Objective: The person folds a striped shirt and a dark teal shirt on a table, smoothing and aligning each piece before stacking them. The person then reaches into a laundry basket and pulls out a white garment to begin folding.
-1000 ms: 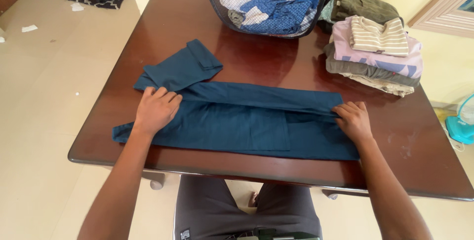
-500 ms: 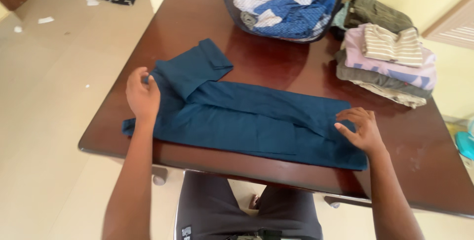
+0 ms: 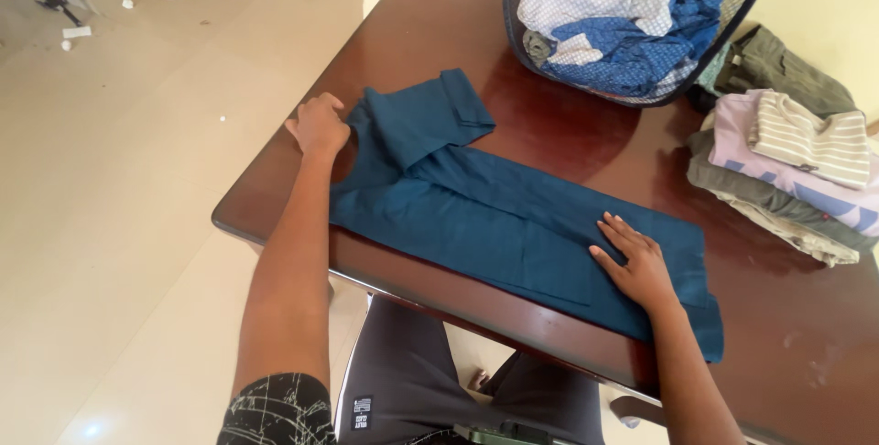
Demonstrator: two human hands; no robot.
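The shirt (image 3: 513,216) is now gripped by the left hand (image 3: 319,124) at the tabletop's (image 3: 385,24) left edge — shifted outward — while the right hand (image 3: 636,257), moved inward, is pressed open and flat.

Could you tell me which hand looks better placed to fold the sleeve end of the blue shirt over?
Probably the left hand: it grips the blue shirt by its sleeve end. The right hand lies flat, farther along.

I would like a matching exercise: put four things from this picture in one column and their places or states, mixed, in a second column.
1. left hand
2. right hand
3. mesh basket
4. striped top

a. on top of the folded pile
b. flat on the teal garment
c. gripping the garment's end near the table edge
d. full of unfolded clothes

Pairs: 1-c, 2-b, 3-d, 4-a
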